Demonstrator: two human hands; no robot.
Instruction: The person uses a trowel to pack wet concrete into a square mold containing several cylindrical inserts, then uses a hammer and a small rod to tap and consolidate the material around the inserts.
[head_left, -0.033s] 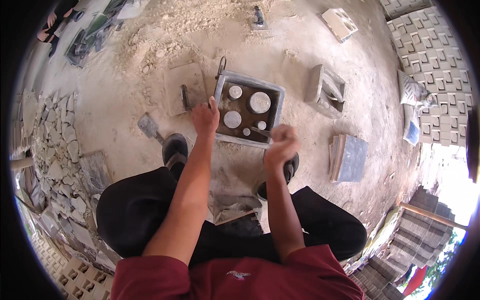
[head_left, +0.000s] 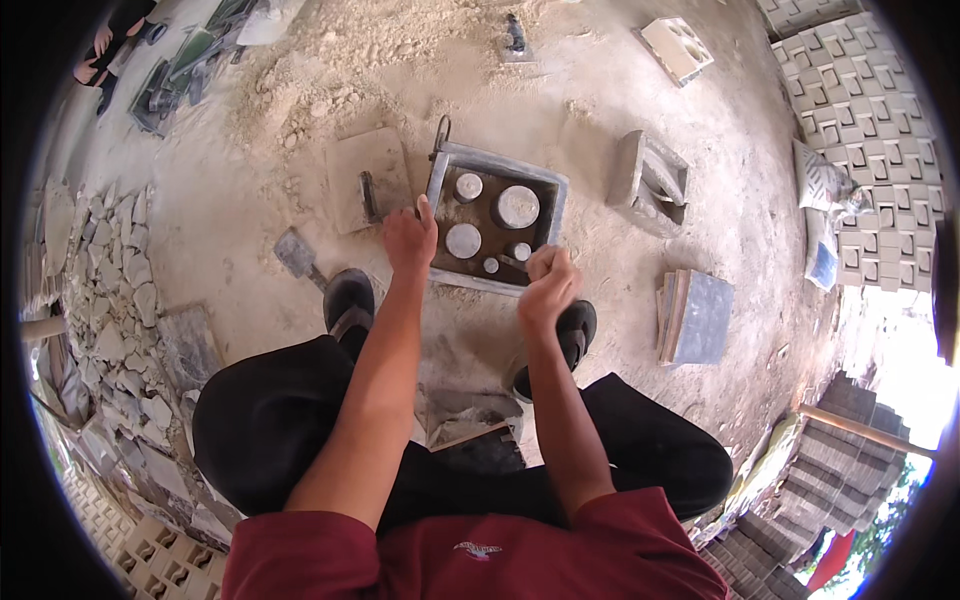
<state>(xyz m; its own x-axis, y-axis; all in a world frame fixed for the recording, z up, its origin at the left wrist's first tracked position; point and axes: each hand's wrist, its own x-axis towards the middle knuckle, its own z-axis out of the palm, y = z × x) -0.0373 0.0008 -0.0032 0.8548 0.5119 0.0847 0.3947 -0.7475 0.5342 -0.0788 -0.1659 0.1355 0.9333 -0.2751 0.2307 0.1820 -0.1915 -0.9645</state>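
A square grey mould (head_left: 553,215) sits on the ground before me, with several pale round cylinders standing in its brown bed, among them a large one (head_left: 517,207). My left hand (head_left: 408,240) is closed at the mould's left wall, thumb along the rim, the other fingers curled. Over the near right corner, my right hand (head_left: 550,283) is closed round a narrow tool (head_left: 512,263). Its thin end reaches into the bed beside the small cylinders. The fist hides the rest of the tool.
Left of the mould lies a float board with a handle (head_left: 352,165), and a small trowel (head_left: 296,252) near my foot. On the right are a hollow block (head_left: 625,205) and leaning tiles (head_left: 703,317). Broken pieces (head_left: 115,270) pile at far left. Another person's hand (head_left: 88,72) shows upper left.
My right hand has shifted slightly left and toward the mould, with the tool in it. My left hand stays at the mould's left wall.
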